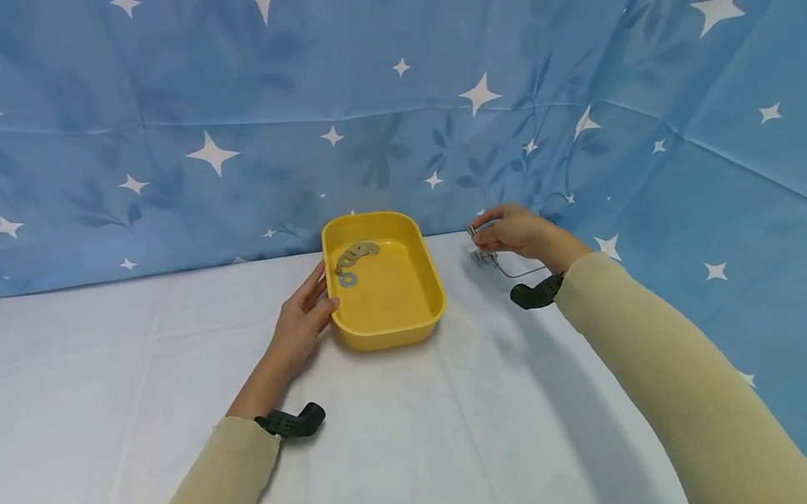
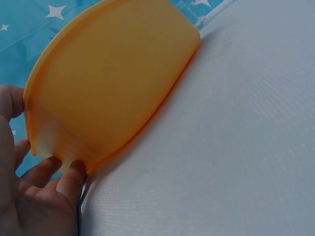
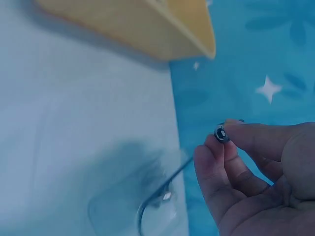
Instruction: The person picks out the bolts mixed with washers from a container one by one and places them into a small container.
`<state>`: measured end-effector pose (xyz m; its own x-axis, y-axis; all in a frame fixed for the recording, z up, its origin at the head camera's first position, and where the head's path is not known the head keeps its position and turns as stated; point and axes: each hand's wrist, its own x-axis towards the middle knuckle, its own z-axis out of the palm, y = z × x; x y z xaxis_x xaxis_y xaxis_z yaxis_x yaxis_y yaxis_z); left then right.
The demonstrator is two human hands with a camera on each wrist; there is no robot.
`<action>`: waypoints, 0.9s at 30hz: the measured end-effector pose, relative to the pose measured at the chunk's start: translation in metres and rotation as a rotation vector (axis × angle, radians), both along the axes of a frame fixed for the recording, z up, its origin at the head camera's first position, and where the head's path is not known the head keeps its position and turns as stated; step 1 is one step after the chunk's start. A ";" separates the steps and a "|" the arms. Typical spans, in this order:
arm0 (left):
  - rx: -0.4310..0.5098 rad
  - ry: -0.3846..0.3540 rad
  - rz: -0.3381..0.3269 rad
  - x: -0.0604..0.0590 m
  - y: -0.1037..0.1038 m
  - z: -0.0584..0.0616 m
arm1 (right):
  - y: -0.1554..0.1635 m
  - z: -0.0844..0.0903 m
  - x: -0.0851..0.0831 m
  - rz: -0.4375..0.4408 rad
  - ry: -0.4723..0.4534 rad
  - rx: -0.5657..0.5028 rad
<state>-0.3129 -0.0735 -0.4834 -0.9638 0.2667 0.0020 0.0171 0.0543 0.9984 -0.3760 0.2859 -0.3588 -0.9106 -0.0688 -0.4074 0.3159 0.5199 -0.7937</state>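
A yellow tray [image 1: 391, 333] sits on the white cloth, with several flat grey washers [image 1: 348, 279] and a small brownish metal piece [image 1: 338, 270] along its left side. My left hand [image 1: 307, 310] grips the tray's left edge, its thumb at the rim and fingers against the outer wall. To the right of the tray, my right hand [image 1: 515, 234] pinches a small shiny metal cylinder [image 3: 221, 133] between thumb and fingers. Its round end has a dark recess; its exact kind is unclear. Below that hand lie small metal pieces [image 1: 481, 257] in a clear container [image 3: 110, 204], blurred in the right wrist view.
A thin dark cord [image 3: 156, 191] curves by the clear container. Behind the white cloth [image 1: 397, 446] hangs a blue curtain [image 1: 350, 65] with white stars, which also runs along the right side. Each wrist wears a black device [image 1: 292, 422].
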 end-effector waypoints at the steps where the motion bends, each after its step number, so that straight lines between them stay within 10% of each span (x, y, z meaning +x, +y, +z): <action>1: -0.003 0.001 0.001 0.000 -0.001 0.000 | 0.003 -0.002 0.000 -0.006 0.000 -0.003; 27: 0.038 0.006 0.001 -0.001 0.002 0.001 | 0.051 -0.038 -0.006 -0.064 -0.014 0.153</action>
<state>-0.3144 -0.0716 -0.4825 -0.9639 0.2656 0.0179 0.0230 0.0160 0.9996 -0.3817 0.3366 -0.3963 -0.9054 0.0532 -0.4211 0.3627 0.6123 -0.7025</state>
